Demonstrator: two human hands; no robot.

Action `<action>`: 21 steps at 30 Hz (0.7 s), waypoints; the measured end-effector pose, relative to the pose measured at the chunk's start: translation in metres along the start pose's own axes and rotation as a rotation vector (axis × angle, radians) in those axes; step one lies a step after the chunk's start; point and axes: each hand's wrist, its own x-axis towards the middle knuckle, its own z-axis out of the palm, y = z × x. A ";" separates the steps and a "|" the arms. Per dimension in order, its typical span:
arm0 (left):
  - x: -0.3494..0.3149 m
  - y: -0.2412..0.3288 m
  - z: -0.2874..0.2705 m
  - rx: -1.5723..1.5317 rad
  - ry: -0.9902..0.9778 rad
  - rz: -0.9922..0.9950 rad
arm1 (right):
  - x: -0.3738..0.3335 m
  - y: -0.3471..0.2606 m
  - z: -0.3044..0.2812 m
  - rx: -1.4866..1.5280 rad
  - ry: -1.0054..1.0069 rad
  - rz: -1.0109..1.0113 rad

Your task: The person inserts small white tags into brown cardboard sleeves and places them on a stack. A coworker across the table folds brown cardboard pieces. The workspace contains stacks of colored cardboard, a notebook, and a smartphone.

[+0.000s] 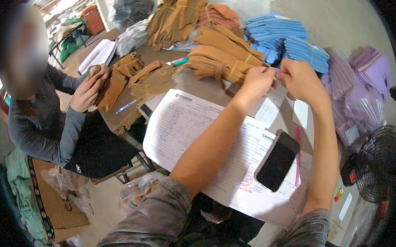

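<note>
My left hand and my right hand meet over the far side of the table, fingertips pinched close together. Whatever lies between them is too small or hidden to make out. Just left of my left hand is a banded bundle of flat brown pieces. Beyond my right hand lies a stack of light blue pieces, also banded. Two white slips, one under my left wrist and another beside my right forearm, rest on the table. Printed sheets spread beneath my forearms, with a black phone on top.
At left, a co-worker's hands hold brown pieces. More brown bundles and purple pieces in plastic line the back. A black fan stands at right. A blue pen and a pink strip lie on the table.
</note>
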 end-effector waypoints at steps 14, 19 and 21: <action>-0.014 0.014 0.006 -0.097 -0.019 -0.124 | 0.001 0.006 -0.001 0.089 -0.045 0.026; -0.016 0.012 0.006 -0.114 -0.025 -0.074 | -0.004 0.023 -0.012 0.127 -0.194 0.030; -0.016 0.011 0.007 -0.112 -0.024 -0.052 | -0.012 0.029 -0.020 0.158 -0.240 0.063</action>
